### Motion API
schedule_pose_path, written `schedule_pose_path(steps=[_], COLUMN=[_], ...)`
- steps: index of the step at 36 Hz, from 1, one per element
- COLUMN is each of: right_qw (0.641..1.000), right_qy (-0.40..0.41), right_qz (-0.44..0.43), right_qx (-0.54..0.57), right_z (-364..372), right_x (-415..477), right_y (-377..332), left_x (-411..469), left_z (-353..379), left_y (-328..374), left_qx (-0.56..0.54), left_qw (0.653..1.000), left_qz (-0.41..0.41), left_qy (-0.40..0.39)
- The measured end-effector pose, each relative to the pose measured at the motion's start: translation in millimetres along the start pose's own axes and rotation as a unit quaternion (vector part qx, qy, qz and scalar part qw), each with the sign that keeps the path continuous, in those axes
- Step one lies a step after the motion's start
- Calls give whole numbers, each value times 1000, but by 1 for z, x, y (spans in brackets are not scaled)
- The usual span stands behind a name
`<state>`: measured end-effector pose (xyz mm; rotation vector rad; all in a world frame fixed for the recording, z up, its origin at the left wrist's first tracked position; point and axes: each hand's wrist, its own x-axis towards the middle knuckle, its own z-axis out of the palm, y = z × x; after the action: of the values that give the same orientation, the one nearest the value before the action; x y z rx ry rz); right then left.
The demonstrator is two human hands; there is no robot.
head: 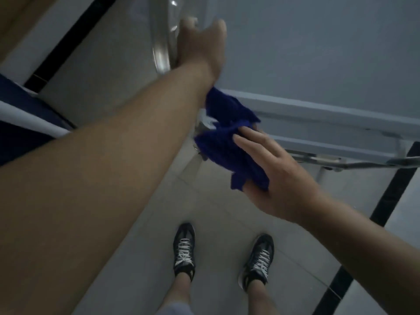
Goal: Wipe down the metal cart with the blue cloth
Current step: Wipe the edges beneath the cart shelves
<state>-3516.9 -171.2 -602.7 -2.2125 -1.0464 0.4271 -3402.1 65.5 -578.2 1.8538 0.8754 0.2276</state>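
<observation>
Grey floor tiles (pixel 216 214) fill the lower field, crossed by a black strip (pixel 386 201) at the right and another along the wall at upper left. My two shoes (pixel 184 251), dark with white laces, stand on the tiles, well apart from each other, bare legs above them.

Cart (pixel 329 60): a flat pale metal top occupying the upper right, with a lipped edge running from centre to right. Below that edge, a second rail and thin bright bars are visible; details there are blurred.

Left hand (pixel 200 44): reaches forward across the frame, curled around a shiny rounded handle (pixel 162 42) at the cart's left end. Its fingers wrap out of sight behind the bar, so the grasp appears closed on the handle, though motion blur softens the outline.

Right hand (pixel 279 176): palm turned toward the cart, fingers (pixel 247 144) extended and only loosely bent. It presses the cloth (pixel 229 139) rather than clenching it; the thumb lies under the lower fold.

Cloth: deep blue, bunched, sitting at the cart's near corner just below my left wrist, between my right palm and the metal frame. Its lower tail hangs free beside the palm.
</observation>
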Motion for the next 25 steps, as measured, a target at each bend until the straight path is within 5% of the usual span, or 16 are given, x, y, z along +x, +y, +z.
schedule_pose_path(steps=[4, 7, 9, 11, 13, 16, 20, 25], right_qw=[970, 827, 722, 693, 720, 825, 897, 959], right_qy=[-26, 61, 139, 190, 243, 288, 277, 95], right_qz=[204, 432, 510, 516, 495, 410, 300, 268], right_qx=[132, 356, 446, 466, 421, 262, 170, 10], right_z=[-8, 2, 4, 3, 2, 14, 39, 73], right_x=[-50, -67, -67, -62, -52, -36, -12, 15], right_y=[19, 41, 58, 76, 87, 104, 139, 183], left_x=[-7, -17, -19, -29, -53, -101, -115, -77], left_z=[1, 3, 3, 1, 1, 13, 48, 78], left_y=[-3, -14, -25, -35, -48, -83, -154, -212], left_qx=[-20, 17, 21, -1, -13, -24, 72, 223], left_qw=[996, 990, 979, 959, 928, 898, 926, 929], left_qz=[63, 126, 189, 268, 354, 435, 363, 281], left_qy=[54, 66, 76, 96, 118, 53, -73, -92])
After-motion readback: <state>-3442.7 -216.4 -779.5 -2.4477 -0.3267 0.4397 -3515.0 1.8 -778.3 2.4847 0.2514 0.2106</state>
